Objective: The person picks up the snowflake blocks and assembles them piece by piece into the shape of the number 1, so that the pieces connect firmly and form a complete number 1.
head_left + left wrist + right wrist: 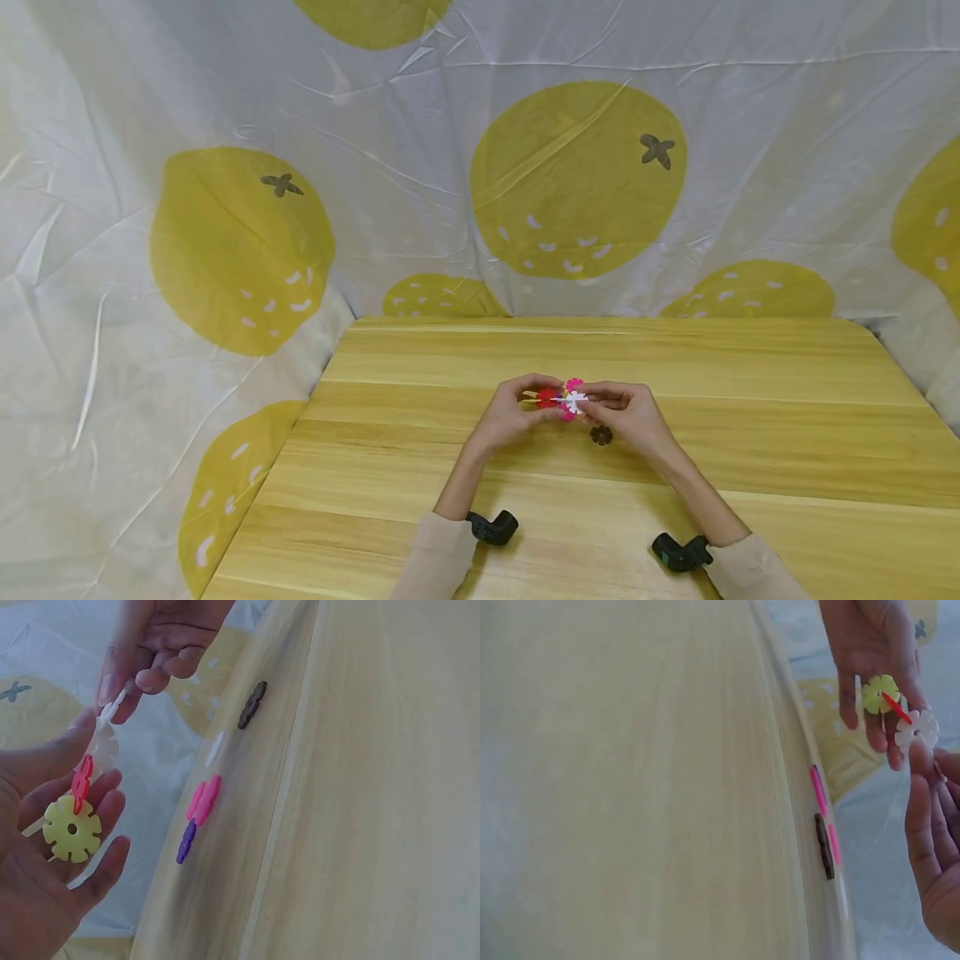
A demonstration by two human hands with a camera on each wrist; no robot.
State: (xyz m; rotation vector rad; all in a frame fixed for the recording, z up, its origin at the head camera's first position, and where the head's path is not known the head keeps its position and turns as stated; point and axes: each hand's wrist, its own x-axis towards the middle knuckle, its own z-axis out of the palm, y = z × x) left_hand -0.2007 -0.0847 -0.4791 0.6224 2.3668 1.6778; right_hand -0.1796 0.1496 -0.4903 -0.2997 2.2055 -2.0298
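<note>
My left hand (508, 414) holds a small chain of notched plastic snowflake discs between thumb and fingers. A yellow disc (72, 829) sits in front of its palm, joined to a red disc (82, 784), which slots into a white disc (916, 730). From the other side my right hand (632, 414) pinches a white disc (113, 706) by thumb and fingertip, seen edge-on at the white end of the chain. Both hands are raised over the table, fingertips close together.
On the wooden table (420, 450) lie a dark brown disc (602, 435), pink discs (210, 799), a purple disc (186, 841) and a white disc (214, 749). A lemon-print cloth (405, 192) hangs behind the table's far edge.
</note>
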